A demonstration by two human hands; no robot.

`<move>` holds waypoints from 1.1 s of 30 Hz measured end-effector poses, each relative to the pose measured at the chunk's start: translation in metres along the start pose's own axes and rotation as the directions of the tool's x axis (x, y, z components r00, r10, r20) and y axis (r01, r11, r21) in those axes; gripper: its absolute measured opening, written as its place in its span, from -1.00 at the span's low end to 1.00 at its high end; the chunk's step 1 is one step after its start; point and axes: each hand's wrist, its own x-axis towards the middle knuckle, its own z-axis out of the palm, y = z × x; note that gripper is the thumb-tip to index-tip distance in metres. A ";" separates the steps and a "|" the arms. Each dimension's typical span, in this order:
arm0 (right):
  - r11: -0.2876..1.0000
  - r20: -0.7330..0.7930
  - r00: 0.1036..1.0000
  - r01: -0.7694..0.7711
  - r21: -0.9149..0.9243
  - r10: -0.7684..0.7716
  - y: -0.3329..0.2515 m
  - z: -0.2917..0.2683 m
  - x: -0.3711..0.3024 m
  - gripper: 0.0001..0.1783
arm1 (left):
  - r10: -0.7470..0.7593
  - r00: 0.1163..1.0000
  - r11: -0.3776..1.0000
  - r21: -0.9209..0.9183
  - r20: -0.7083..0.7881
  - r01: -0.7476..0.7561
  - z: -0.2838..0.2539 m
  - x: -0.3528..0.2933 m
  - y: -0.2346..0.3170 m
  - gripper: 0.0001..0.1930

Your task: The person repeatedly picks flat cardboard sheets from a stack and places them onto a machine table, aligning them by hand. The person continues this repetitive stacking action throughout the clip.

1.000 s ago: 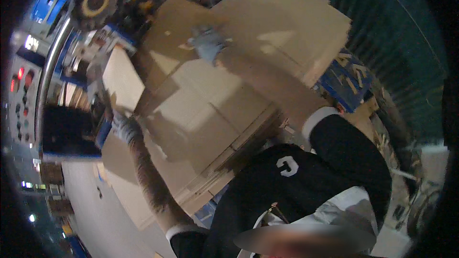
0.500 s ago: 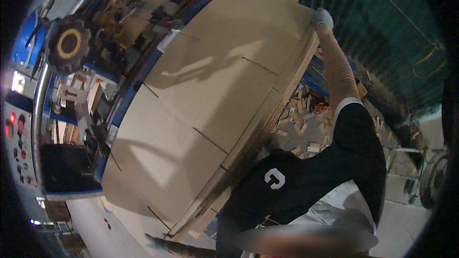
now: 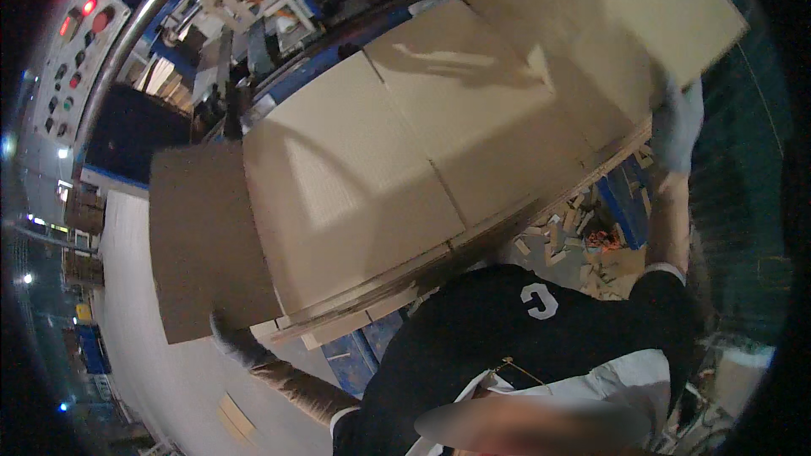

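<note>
A large slotted brown cardboard sheet (image 3: pixel 355 177) lies on top of a stack of similar sheets (image 3: pixel 405 295). Both of its ends are bent up from the flat middle: a dark left end panel (image 3: pixel 203 236) and a paler right end panel (image 3: pixel 676 13). My left hand (image 3: pixel 239 344), in a grey glove, closes on the near edge of the left panel. At the right panel's near edge, my gloved right hand (image 3: pixel 681 122) grips the board. Its fingers are blurred and partly behind the cardboard.
Beyond the stack stands a machine with a metal rail (image 3: pixel 139 21) and a control panel (image 3: pixel 80 59) with lit red lights. Cardboard offcuts (image 3: pixel 562 228) litter the floor at right beside a blue frame (image 3: pixel 623 203). A loose strip (image 3: pixel 236 418) lies on the floor at lower left.
The sheet's two ends have come up from lying flat. My left hand has moved up onto the left panel, and my right hand has shifted with the right end. The view has turned.
</note>
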 end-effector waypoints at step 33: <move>0.650 0.933 0.232 0.760 0.003 -0.275 0.104 0.252 -0.014 -0.21 | 0.491 0.409 0.252 0.324 0.769 -0.912 0.301 0.070 0.007 -0.46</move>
